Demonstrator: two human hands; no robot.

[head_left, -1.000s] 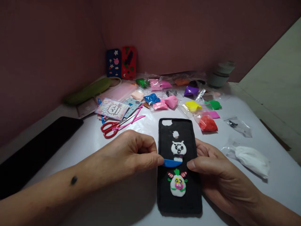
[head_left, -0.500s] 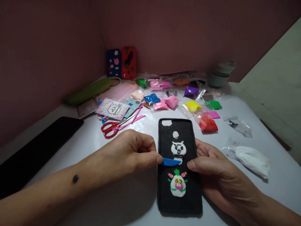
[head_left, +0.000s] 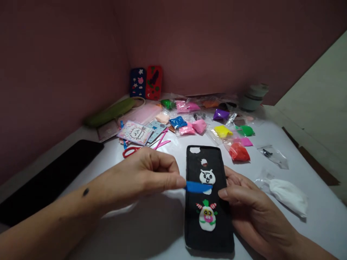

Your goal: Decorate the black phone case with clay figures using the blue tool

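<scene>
A black phone case (head_left: 196, 231) is held over the table by my right hand (head_left: 252, 202), whose thumb lies on its right edge with the fingers behind. My left hand (head_left: 157, 173) pinches a small blue plastic clay knife (head_left: 197, 187) between thumb and forefinger. Its blade crosses the white clay body under a white clay animal head (head_left: 207, 177) with black face lines; whether it touches the clay I cannot tell. Lower on the case sits a white clay figure (head_left: 207, 221) with striped horns, a green tuft and a pink and yellow face.
Bagged clay, such as the blue (head_left: 178, 122), yellow (head_left: 222, 131), red (head_left: 239, 151) and white (head_left: 288, 196) packs, lies across the table. Red-handled scissors (head_left: 130, 151) and a character card (head_left: 135, 133) are behind my left hand. Two decorated cases, blue (head_left: 137, 83) and red (head_left: 154, 82), lean against the wall.
The blue knife has shifted slightly right across the white body and now hides the dark neck strip. The whole view has tilted up a little, so the scene sits lower.
</scene>
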